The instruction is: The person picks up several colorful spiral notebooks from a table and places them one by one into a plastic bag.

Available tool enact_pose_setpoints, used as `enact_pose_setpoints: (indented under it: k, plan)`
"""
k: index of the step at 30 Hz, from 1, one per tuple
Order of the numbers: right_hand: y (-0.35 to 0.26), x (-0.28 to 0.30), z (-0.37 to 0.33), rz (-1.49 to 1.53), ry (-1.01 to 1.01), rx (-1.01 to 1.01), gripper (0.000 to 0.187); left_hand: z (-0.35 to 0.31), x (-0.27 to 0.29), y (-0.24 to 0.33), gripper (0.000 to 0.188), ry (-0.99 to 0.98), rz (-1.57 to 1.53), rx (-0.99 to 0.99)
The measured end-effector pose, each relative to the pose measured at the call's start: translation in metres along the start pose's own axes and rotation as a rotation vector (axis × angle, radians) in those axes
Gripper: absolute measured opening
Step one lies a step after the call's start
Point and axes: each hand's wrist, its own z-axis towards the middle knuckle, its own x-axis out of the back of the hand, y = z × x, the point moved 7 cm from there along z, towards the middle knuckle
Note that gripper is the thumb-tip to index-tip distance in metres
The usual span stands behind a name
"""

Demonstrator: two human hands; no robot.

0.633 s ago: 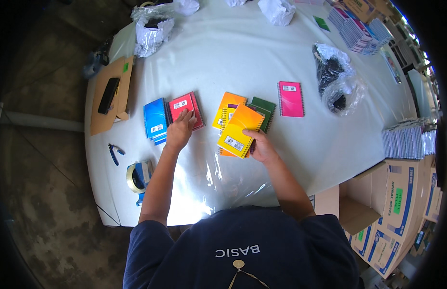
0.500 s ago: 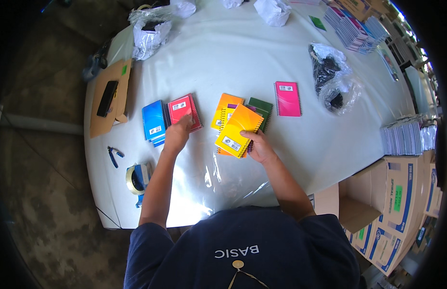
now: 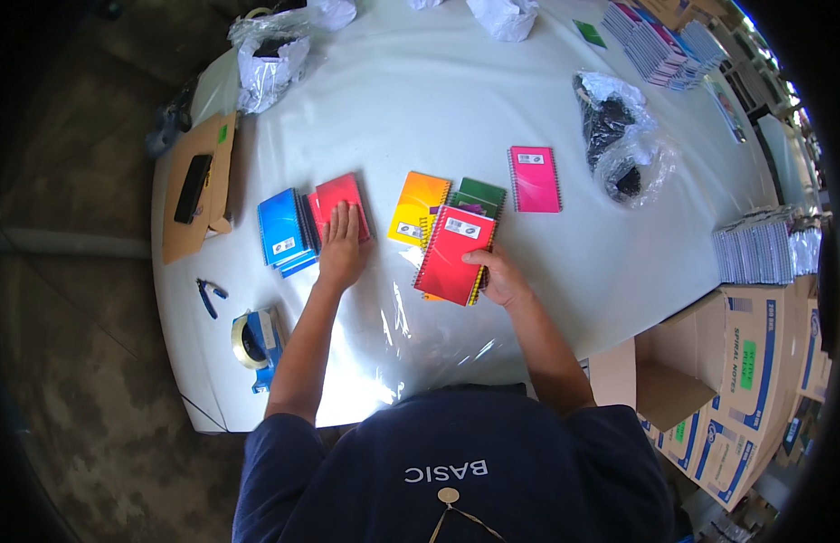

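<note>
My right hand (image 3: 503, 274) grips a small stack of spiral notebooks by its right edge, thumb on the red notebook (image 3: 453, 257) at the top; a yellow edge shows under it. Beyond this stack lie a yellow-orange notebook (image 3: 422, 199) and a dark green notebook (image 3: 480, 192), partly covered. My left hand (image 3: 342, 246) rests flat, fingers stretched, on another red notebook (image 3: 338, 190). Touching that pile on its left is a pile of blue notebooks (image 3: 284, 226). A pink notebook (image 3: 535, 179) lies by itself to the right.
At left are a cardboard piece (image 3: 183, 231) with a black phone (image 3: 194, 188) on it, blue-handled snips (image 3: 210, 297) and a tape dispenser (image 3: 255, 340). Crumpled plastic wrap (image 3: 630, 154) and stacked notebooks (image 3: 753, 249) stand at right, with an open carton (image 3: 678, 362) beside the table.
A red notebook now tops the stack in my right hand, where a yellow one was. My left hand has flattened onto the red pile.
</note>
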Motion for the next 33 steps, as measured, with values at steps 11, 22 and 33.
enact_pose_setpoints:
  k: [11,22,33]
  plan:
    - [0.011,-0.023,0.007,0.000,0.057,0.056,0.040,-0.053,0.093,0.150,0.019,0.089,-0.471,-0.510]
    - [0.024,-0.024,-0.030,-0.611,0.019,0.528,0.051,-0.074,-0.026,0.108,0.053,-0.150,-1.515,0.243]
    - [0.013,-0.039,-0.015,-0.058,0.178,0.059,0.040,-0.019,0.060,-0.144,0.077,0.063,-0.019,1.041]
